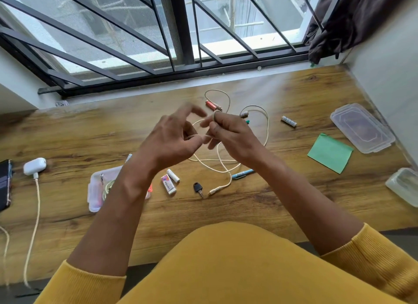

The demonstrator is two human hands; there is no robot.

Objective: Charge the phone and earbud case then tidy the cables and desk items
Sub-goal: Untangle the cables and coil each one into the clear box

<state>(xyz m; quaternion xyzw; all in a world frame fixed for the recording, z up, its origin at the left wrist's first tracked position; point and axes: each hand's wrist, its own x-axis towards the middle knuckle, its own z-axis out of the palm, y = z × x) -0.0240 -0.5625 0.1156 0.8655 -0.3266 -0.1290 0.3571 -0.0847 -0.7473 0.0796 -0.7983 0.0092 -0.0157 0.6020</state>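
Wooden surface [282, 204] below a barred window [158, 32], with scattered desk items.
Left hand [172, 140] and right hand [230, 134] are raised mid-surface, each pinching the cream cable [267, 131], whose slack loops lie beneath them. Clear lid [362, 128] far right; green paper [330, 153] beside it; open plastic box [96, 190] under the left forearm; white earbud case [35, 166] far left, plugged in; pen [242, 174]; batteries [288, 121]; key [198, 189].

Beyond the wooden desk [294, 202], a barred window [158, 32] fills twelve o'clock. A dark curtain [352, 18] hangs bunched at two o'clock, against the grey wall [389, 61].
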